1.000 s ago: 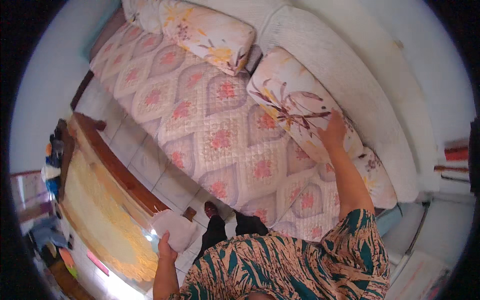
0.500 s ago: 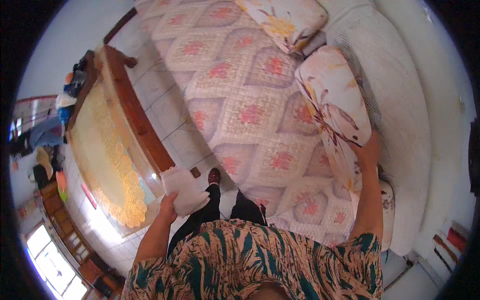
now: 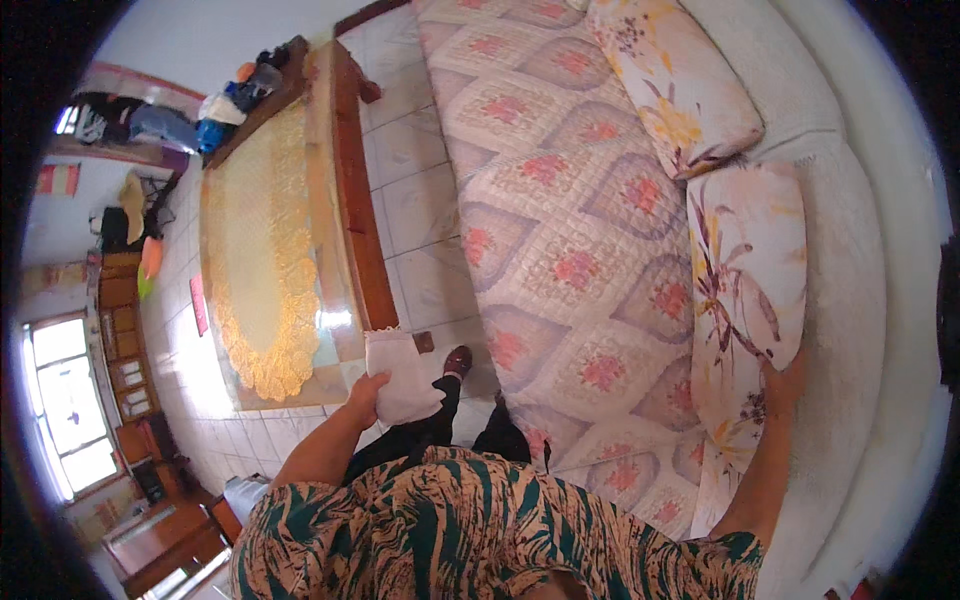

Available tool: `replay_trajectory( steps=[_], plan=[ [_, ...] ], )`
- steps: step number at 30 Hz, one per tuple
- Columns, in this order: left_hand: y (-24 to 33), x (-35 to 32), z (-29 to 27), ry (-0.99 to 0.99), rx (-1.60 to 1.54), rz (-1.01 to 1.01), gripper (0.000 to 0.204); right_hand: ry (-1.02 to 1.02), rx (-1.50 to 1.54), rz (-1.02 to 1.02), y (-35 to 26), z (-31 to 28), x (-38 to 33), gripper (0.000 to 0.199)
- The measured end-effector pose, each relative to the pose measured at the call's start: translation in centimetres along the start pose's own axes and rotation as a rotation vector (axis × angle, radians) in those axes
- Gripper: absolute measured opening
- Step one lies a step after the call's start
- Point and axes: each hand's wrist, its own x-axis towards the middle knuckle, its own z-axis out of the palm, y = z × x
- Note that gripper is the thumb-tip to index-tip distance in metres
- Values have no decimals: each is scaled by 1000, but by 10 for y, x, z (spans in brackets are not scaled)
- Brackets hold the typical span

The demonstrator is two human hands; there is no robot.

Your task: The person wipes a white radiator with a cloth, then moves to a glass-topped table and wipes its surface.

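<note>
My left hand [image 3: 369, 398] is closed on a folded, pale pinkish-white cloth [image 3: 402, 378], held beside the near corner of the glass-topped table. On the right, my right hand [image 3: 784, 382] grips the lower outer edge of a white cushion [image 3: 748, 265] printed with brown and yellow flowers; some of its fingers are hidden by the cushion. This cushion leans along the backrest of a long seat. A second flowered cushion [image 3: 675, 85] lies just beyond it, nearly touching end to end.
A quilted cover [image 3: 570, 270] with pink flowers spreads over the seat. The pale-covered backrest [image 3: 845, 300] runs along the wall. At left stands a wooden table [image 3: 368, 230] with a yellow lace cloth [image 3: 265, 300]. A tiled floor strip [image 3: 415, 215] separates table and seat.
The whole view has turned, so the table, seat and cushions appear farther right and more upright. Both hands keep their holds on the cloth and the cushion.
</note>
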Motion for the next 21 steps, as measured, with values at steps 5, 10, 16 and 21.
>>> replay_trajectory(
  steps=[5, 10, 16, 21],
  plan=[
    [-3, -9, -27, -3, 15, 82, 48, -197, 14, 75, 39, 28, 37, 77],
    [-7, -8, -27, -57, 35, 102, 48, -10, -155, -32, 56, 33, 52, 67],
    [-3, -25, 0, -44, 33, 75, 54, 159, -699, -47, -15, 26, 25, 59],
    [-4, -21, 0, -40, 14, 101, 53, 77, -589, 28, -43, 27, 26, 49]
  ],
)
